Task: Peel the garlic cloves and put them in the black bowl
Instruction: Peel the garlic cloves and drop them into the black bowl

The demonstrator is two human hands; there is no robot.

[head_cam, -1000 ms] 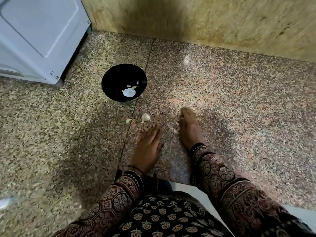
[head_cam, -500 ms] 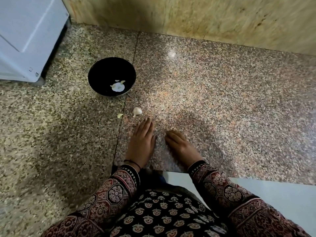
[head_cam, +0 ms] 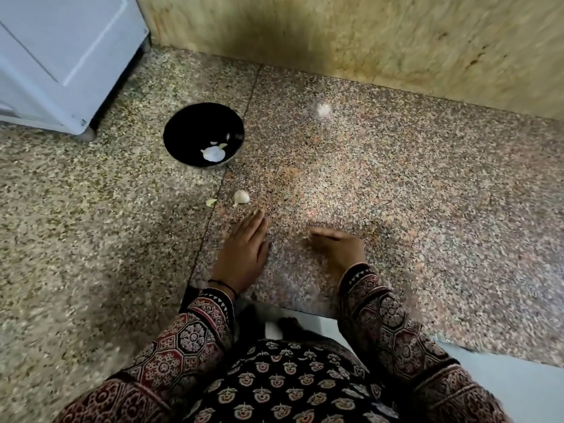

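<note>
Left hand (head_cam: 244, 251) flat, fingers straight, near garlic clove (head_cam: 241, 196); right hand (head_cam: 335, 248) (blurred) fingers extended leftward

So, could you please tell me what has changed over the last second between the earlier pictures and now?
The right hand drew back from its forward reach toward the body, fingers now pointing left; it took hold of nothing visible. The left hand stayed flat on the counter, just short of the garlic clove; clove and black bowl stayed put.
</note>
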